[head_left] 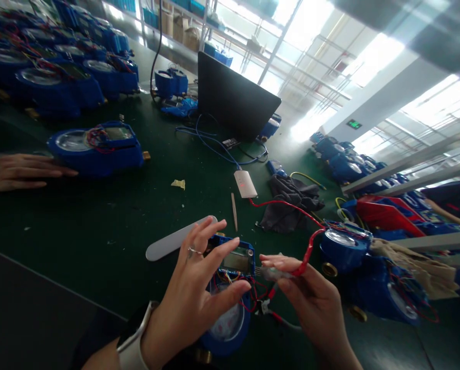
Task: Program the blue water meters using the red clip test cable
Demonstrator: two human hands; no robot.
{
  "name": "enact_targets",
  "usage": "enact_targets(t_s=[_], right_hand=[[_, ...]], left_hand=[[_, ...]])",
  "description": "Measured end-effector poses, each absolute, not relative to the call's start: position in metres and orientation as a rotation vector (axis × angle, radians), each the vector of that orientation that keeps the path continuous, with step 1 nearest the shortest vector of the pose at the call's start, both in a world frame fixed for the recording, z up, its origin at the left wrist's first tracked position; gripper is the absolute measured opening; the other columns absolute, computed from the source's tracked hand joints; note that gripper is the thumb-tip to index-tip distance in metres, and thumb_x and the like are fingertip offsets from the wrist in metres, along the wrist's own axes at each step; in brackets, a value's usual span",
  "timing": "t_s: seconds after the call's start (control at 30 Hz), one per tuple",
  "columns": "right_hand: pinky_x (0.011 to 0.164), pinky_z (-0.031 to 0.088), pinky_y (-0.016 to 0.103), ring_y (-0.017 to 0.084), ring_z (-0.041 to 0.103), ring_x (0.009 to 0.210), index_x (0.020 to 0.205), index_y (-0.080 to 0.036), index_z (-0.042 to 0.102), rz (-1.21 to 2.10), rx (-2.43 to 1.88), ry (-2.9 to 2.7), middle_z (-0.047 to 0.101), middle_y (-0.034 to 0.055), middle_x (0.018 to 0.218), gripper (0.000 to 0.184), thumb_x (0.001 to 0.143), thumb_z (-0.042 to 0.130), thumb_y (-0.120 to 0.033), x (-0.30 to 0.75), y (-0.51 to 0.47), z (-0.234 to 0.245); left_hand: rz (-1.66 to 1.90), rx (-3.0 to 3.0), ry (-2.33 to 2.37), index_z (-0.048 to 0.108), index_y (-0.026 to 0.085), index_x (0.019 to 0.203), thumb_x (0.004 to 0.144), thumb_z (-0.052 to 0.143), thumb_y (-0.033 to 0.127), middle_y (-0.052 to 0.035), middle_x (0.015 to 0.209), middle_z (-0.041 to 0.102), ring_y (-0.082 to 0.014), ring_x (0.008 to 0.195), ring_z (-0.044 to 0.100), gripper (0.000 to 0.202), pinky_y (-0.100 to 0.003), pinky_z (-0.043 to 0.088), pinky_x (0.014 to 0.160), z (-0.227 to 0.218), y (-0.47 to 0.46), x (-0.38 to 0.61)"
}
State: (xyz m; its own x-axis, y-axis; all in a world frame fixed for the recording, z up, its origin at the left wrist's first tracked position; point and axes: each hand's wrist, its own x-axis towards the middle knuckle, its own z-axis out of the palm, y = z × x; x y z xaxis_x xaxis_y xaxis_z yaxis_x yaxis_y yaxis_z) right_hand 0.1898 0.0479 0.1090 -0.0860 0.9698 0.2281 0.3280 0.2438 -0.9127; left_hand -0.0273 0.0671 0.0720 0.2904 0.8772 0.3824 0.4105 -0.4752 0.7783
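Observation:
My left hand point(191, 293), with a ring and a watch on the wrist, grips a blue water meter point(230, 293) whose open top shows a circuit board and red wires. My right hand point(310, 298) pinches a small clear connector point(276, 272) on the end of a red cable point(291, 208), held right beside the meter's board. The cable runs back to a white reader box point(245, 183). A flat white strip point(172, 241) lies just behind my left hand.
Another person's hand point(18, 171) rests flat at the left, next to a blue meter point(99, 146). Several more blue meters crowd the far left and right. A black laptop point(233, 97), blue cables, a dark cloth point(291, 203) and a thin stick point(234, 210) lie on the green mat.

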Motion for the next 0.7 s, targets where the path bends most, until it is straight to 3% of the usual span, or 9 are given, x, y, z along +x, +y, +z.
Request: enact_targets(t_s=[0.07,0.2,0.47,0.57,0.7], right_hand=[[0.088,0.058,0.019,0.014,0.073,0.100,0.102,-0.031,0.074,0.890,-1.183,-1.597,0.080,-0.0029,0.100,0.013,0.092,0.068,-0.027,0.185,0.049,0.113],[0.091,0.057,0.021,0.013,0.071,0.104,0.105,-0.033,0.073,0.923,-1.077,-1.599,0.079,-0.0043,0.101,0.014,0.093,0.066,-0.027,0.179,0.050,0.115],[0.091,0.058,0.024,0.014,0.071,0.101,0.104,-0.032,0.072,0.998,-1.011,-1.498,0.079,-0.0038,0.100,0.012,0.094,0.065,-0.030,0.180,0.047,0.112],[0.087,0.059,0.020,0.013,0.073,0.099,0.105,-0.032,0.071,0.892,-1.181,-1.530,0.078,-0.0036,0.102,0.014,0.095,0.064,-0.027,0.188,0.046,0.111],[0.079,0.059,0.018,0.014,0.074,0.092,0.106,-0.030,0.071,0.729,-1.424,-1.727,0.079,-0.0014,0.101,0.020,0.091,0.064,-0.018,0.197,0.046,0.110]], left_hand=[[1.088,2.045,1.109,0.054,0.031,0.128,0.096,0.057,0.046,-0.0063,0.152,0.040,-0.0319,0.147,0.023,0.035,-0.065,0.023,0.117,0.078,0.067,-0.024],[0.995,1.948,0.990,0.066,0.032,0.101,0.098,0.054,0.032,0.0007,0.144,0.050,-0.0268,0.147,0.027,0.012,-0.063,0.016,0.119,0.084,0.071,-0.017],[1.039,1.775,0.938,0.058,0.026,0.083,0.095,0.045,0.017,0.0037,0.126,0.061,-0.0194,0.138,0.042,0.020,-0.051,0.015,0.121,0.092,0.070,-0.033],[1.160,1.819,1.072,0.055,0.024,0.077,0.095,0.043,0.016,0.0045,0.105,0.068,-0.0165,0.121,0.057,0.023,-0.046,0.021,0.120,0.088,0.078,-0.051],[1.178,2.068,1.265,0.059,0.022,0.074,0.097,0.050,0.025,0.0062,0.073,0.069,-0.0166,0.080,0.070,0.025,-0.052,0.029,0.114,0.075,0.094,-0.077]])
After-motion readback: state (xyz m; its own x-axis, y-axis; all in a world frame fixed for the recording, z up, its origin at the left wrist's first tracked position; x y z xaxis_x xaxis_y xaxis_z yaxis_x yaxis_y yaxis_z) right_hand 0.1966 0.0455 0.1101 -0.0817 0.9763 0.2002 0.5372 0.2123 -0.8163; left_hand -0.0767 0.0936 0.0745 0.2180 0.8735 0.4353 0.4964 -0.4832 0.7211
